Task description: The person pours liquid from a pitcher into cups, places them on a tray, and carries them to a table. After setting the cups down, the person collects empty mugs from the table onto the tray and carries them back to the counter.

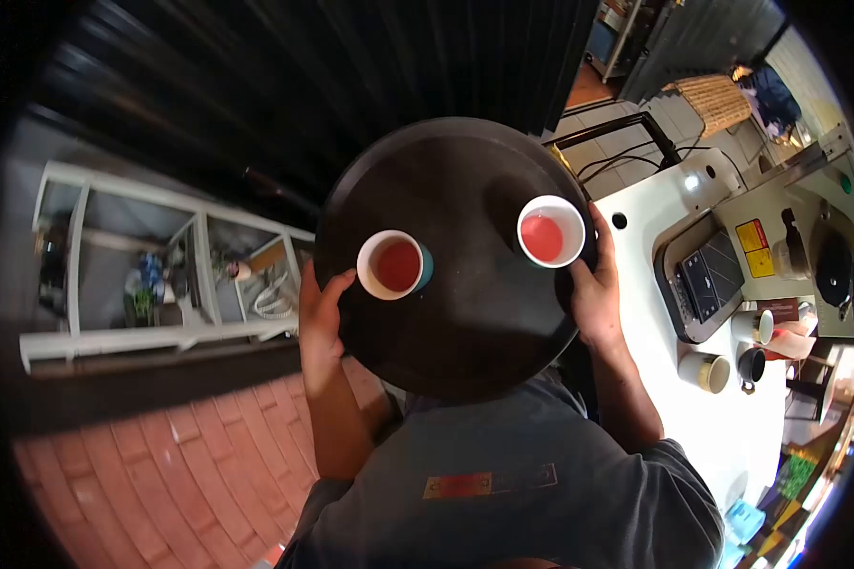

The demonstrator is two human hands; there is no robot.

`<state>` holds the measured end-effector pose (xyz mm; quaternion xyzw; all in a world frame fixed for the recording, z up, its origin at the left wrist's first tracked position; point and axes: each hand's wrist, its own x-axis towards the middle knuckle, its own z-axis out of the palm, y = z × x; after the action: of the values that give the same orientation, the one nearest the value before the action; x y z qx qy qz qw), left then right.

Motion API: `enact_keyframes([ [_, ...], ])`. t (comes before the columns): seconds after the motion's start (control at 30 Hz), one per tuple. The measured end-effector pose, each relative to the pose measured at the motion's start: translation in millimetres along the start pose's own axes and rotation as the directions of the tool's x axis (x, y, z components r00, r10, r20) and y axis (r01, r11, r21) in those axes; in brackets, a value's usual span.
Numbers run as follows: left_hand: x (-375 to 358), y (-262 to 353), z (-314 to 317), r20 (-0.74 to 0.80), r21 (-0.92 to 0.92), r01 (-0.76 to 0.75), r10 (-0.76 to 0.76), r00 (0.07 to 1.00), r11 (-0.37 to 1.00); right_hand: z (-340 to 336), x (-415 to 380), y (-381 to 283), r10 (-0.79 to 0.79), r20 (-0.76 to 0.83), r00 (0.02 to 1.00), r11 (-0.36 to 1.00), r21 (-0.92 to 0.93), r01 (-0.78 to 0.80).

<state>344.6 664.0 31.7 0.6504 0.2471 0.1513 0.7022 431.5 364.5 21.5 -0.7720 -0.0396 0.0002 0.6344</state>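
Observation:
A round black tray (460,322) is held level in front of my body, with one hand at each side. My left hand (323,311) grips its left rim, the thumb lying on top near a paper cup (392,266) of red drink. At the right rim my right hand (596,284) holds on, its thumb close to a second paper cup (551,232), also with red drink inside. Both cups stand upright on the tray, apart from each other. The fingers under the tray are hidden.
A white counter (650,242) runs along the right, bearing a black device (712,275), a white mug (705,372) and a black cup (751,364). White shelving (161,337) stands left, above brick-patterned flooring (171,465). A dark corrugated wall (351,66) is ahead.

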Motion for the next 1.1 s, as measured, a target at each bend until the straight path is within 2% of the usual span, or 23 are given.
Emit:
enact_keyframes([
  [0.03,24,-2,1,0.031,0.004,0.000,0.000,1.000,1.000,7,11,1,0.005,-0.031,0.999,1.000,-0.002,-0.005],
  [0.1,78,-6,8,0.184,-0.138,0.050,-0.024,0.983,0.989,21,38,0,0.019,-0.102,0.995,0.996,0.084,-0.010],
  [0.13,101,-2,17,0.186,-0.141,0.084,-0.057,0.981,0.986,26,50,6,0.002,-0.153,0.988,0.999,0.042,0.004],
  [0.3,217,22,56,0.393,-0.118,0.104,-0.050,0.918,0.988,53,98,13,-0.011,-0.404,0.915,0.999,-0.036,-0.004],
  [0.37,255,32,75,0.486,-0.029,0.148,-0.116,0.866,0.989,62,110,9,0.041,-0.502,0.864,0.998,-0.024,-0.062],
  [0.43,290,32,97,0.560,-0.035,0.167,-0.119,0.820,0.985,68,121,5,0.063,-0.565,0.823,0.996,-0.015,-0.087],
  [0.5,321,31,119,0.677,-0.002,0.182,-0.133,0.724,0.983,70,131,8,0.046,-0.646,0.762,0.996,-0.033,-0.087],
  [0.63,361,22,175,0.754,0.000,0.181,-0.119,0.646,0.983,66,152,18,0.037,-0.744,0.668,0.992,-0.054,-0.115],
  [0.7,379,17,203,0.804,0.031,0.234,-0.164,0.572,0.972,60,166,24,0.056,-0.781,0.622,0.991,-0.031,-0.128],
  [0.77,388,15,234,0.811,0.017,0.212,-0.138,0.569,0.977,53,179,36,0.074,-0.807,0.585,0.992,-0.002,-0.128],
  [0.87,412,16,291,0.854,0.088,0.105,-0.130,0.504,0.991,35,205,59,0.108,-0.862,0.495,0.993,0.072,-0.092],
  [1.0,432,20,366,0.905,0.075,0.115,-0.116,0.409,0.991,10,236,60,0.066,-0.918,0.392,0.982,-0.010,-0.187],
  [1.07,437,30,403,0.913,0.104,0.099,-0.135,0.386,0.990,-3,249,58,0.096,-0.924,0.371,0.991,0.053,-0.124],
  [1.1,440,39,442,0.938,0.139,0.079,-0.157,0.309,0.987,-12,259,51,0.126,-0.941,0.315,0.988,0.090,-0.127],
])
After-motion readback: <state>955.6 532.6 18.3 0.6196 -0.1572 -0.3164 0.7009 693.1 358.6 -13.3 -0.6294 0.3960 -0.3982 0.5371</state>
